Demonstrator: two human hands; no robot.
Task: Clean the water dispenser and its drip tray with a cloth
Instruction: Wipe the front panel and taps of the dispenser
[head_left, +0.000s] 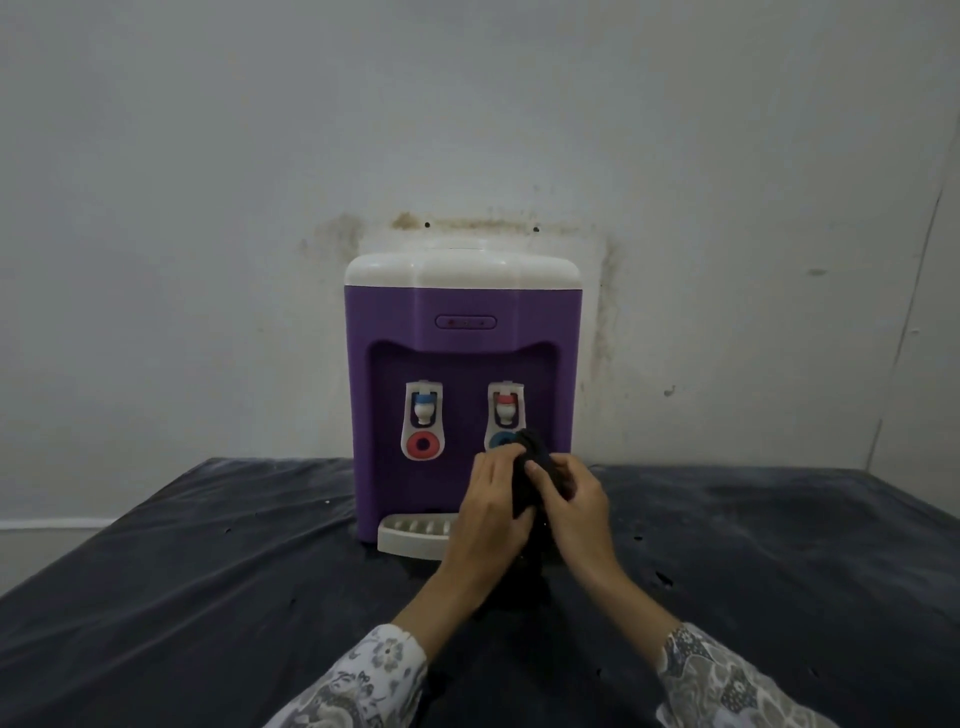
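A purple water dispenser (462, 332) with a cream-white top stands against the wall, two white taps on its front. Its cream drip tray (410, 535) juts out at the base, and my hands cover its right half. My left hand (491, 514) and my right hand (576, 512) are close together in front of the right tap, and both grip a bunched black cloth (530, 467) held between them. The cloth hides the lower part of the right tap's lever.
The dispenser sits on a table under a dark cover (208, 597) that spreads wide to both sides. A stained pale wall (467, 130) rises right behind the dispenser. The table's left edge drops to a pale floor at far left.
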